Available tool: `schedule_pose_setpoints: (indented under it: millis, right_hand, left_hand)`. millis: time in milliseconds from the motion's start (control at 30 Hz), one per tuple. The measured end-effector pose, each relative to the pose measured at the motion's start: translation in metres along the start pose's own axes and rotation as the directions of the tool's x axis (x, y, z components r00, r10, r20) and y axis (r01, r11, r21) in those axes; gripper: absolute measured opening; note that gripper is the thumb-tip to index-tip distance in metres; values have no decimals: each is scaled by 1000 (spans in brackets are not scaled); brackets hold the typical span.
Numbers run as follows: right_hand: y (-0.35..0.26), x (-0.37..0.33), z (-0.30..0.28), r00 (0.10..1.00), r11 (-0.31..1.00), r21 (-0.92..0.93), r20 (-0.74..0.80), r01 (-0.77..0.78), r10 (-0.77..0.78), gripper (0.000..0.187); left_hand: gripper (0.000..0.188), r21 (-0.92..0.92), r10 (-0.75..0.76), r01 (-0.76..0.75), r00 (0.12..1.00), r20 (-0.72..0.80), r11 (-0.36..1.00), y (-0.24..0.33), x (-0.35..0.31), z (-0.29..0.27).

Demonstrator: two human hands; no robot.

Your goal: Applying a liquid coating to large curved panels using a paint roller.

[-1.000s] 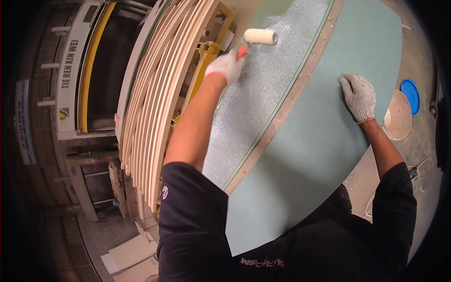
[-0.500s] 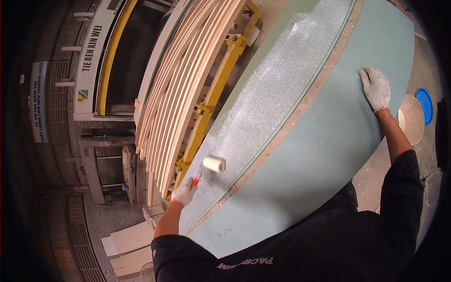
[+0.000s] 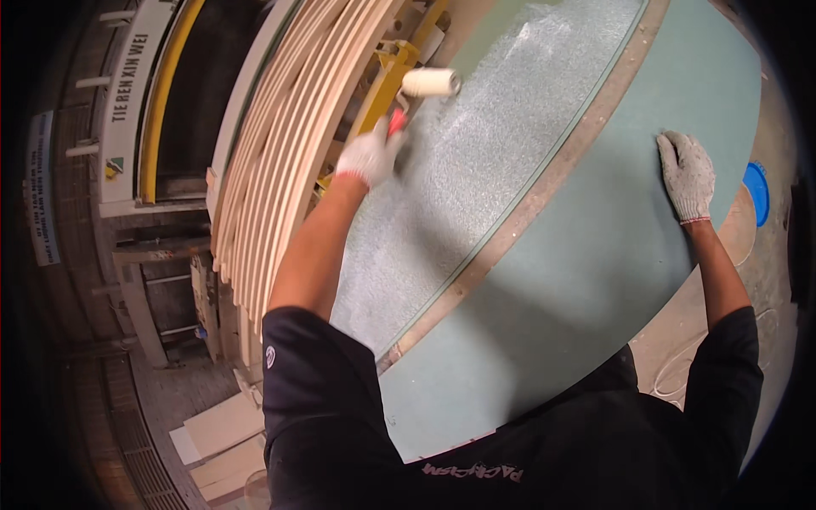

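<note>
Through the head view, my only feed, I see the left hand (image 3: 365, 159) gripping a paint roller (image 3: 429, 82) by its red handle (image 3: 396, 122). The pale sleeve is up at the left edge of the coated board (image 3: 484, 161); whether it presses on the face or hangs just off it, I cannot tell. Half a second ago it was down at the near end, so it has swung back up the length. I take this as a fresh pass in spreading the whitish coat, with the far end next to be worked: plain green (image 3: 480, 30) shows there beyond the wet texture.

The right hand (image 3: 687, 176), gloved too, lies palm down on the uncoated green panel (image 3: 586, 263), fingers extended and grasping nothing that I can see. It has stayed on that panel throughout, which I read as steadying or leaning. A grey-brown strip (image 3: 518, 229) divides panel from board. Wooden slats (image 3: 280, 161) stand to the left; a bucket (image 3: 738, 231) and blue lid (image 3: 756, 194) sit at right.
</note>
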State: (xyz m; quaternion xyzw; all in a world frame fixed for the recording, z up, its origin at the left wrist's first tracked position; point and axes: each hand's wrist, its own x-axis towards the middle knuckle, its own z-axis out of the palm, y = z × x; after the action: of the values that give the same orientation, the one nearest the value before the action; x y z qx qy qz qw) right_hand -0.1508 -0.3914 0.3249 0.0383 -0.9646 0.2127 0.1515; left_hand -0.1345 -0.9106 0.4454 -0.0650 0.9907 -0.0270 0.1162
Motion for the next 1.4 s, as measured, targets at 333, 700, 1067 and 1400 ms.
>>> schedule_pose_setpoints:
  millis: [333, 700, 1067, 1400]
  right_hand:
    - [15, 0, -1, 999, 999, -14, 22, 34, -33, 27]
    - [24, 1, 5, 998, 1000, 1, 65, 14, -14, 31]
    - [20, -4, -3, 990, 988, 92, 67, 121, -128, 21]
    - [-152, -124, 12, 771, 812, 120, 260, 572, -581, 29]
  left_hand:
    - [63, 339, -343, 212, 850, 399, 917, -189, -255, 21]
    - [62, 32, -97, 95, 991, 92, 995, -48, -55, 16]
    - [67, 334, -201, 104, 941, 270, 937, -198, -251, 37]
    - [56, 97, -25, 16, 995, 98, 995, -177, -178, 42]
